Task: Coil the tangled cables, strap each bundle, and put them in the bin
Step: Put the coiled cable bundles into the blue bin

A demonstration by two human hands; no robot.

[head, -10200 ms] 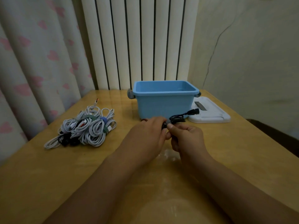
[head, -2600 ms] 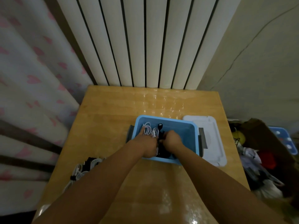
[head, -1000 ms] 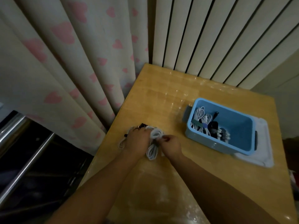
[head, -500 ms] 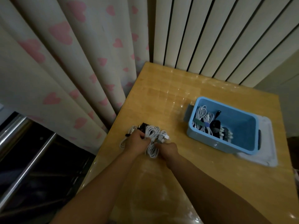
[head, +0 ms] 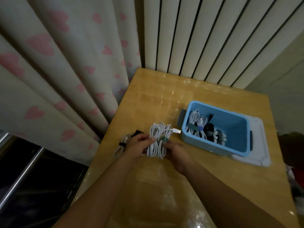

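Both hands are on a clutch of white cable bundles [head: 158, 142] at the table's [head: 164, 102] left edge. The left hand [head: 138, 145] has its fingers curled over the coils from the outer side, and the right hand [head: 176, 153] grips them from the other side, fingertips just by a green strap [head: 162, 139] that bands the middle. A loose USB plug [head: 176, 131] sticks out ahead of the right hand, pointing at the blue bin [head: 213, 148].

The bin stands to the right of and a little beyond the right hand, near but not touching the bundles. It already holds several strapped coils [head: 199, 127], white ones on its near-left side and darker ones next to them. The white lid [head: 261, 145] lies beyond the bin, partly under it. Just outside the left hand, a small thin cable with a dark tie [head: 121, 145] remains on the table.

The step looks like carrying this handful across to the bin. To do it well, I'd keep both grips around the strapped waists, so no loop slips free, and tuck that dangling plug inward before it catches the bin's rim. Lower the lot into the open right half rather than dropping it on the coils already there. The thin cable beside the left hand would be left for another trip.
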